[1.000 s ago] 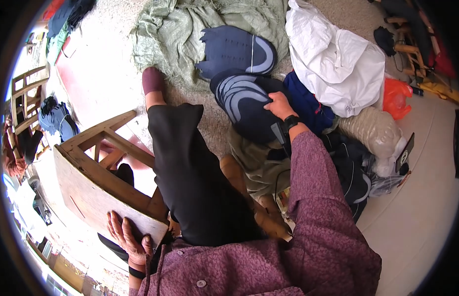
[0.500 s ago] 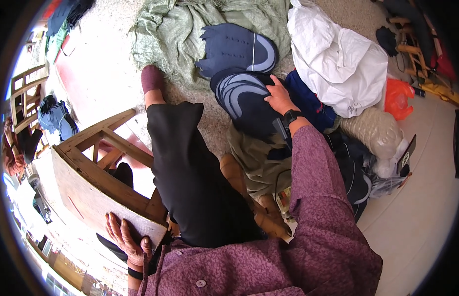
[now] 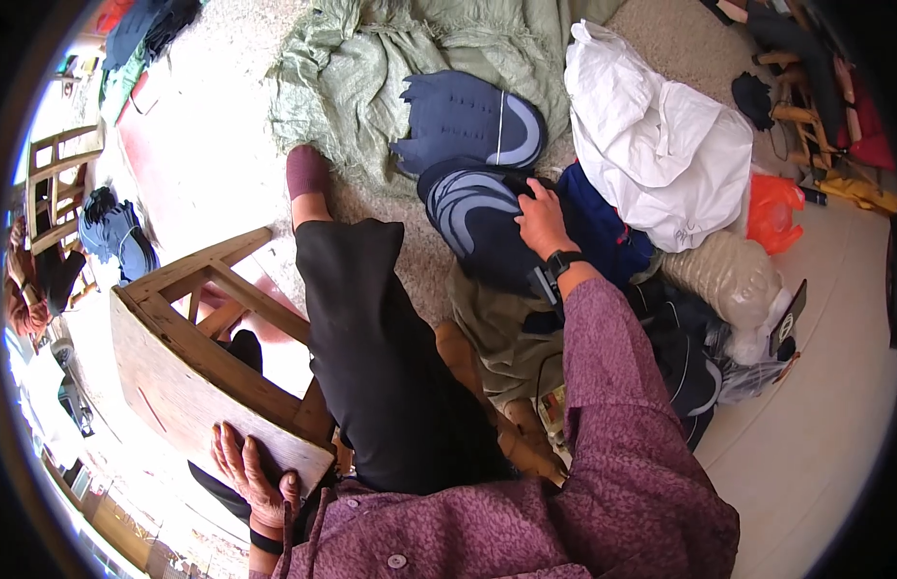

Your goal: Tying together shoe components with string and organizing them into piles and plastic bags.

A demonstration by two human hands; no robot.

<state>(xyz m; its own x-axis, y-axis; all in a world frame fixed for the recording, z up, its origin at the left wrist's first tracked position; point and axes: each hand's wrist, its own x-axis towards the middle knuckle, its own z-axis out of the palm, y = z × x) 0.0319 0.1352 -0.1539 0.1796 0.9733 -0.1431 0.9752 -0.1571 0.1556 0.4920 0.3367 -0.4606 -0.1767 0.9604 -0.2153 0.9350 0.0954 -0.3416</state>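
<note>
My left hand lies flat with fingers stretched on the pale top of a wooden bench, beside my leg. My right hand reaches forward onto a fanned stack of dark navy shoe uppers with grey curved bands. Its fingers are apart and rest on the right side of this stack; no piece is visibly lifted. Just beyond lies a bundle of similar uppers, tied with a pale string, on a green woven sack.
A white sack lies right of the stack, with an orange plastic bag and a large wrapped roll of cord nearby. More dark uppers lie by my right arm. Another bundle sits far left. A person is partly visible at the left rim.
The whole view has shifted slightly, so things sit a little lower. My right hand has shifted slightly on the stack and its fingers look more bent. My left hand stays on the bench.
</note>
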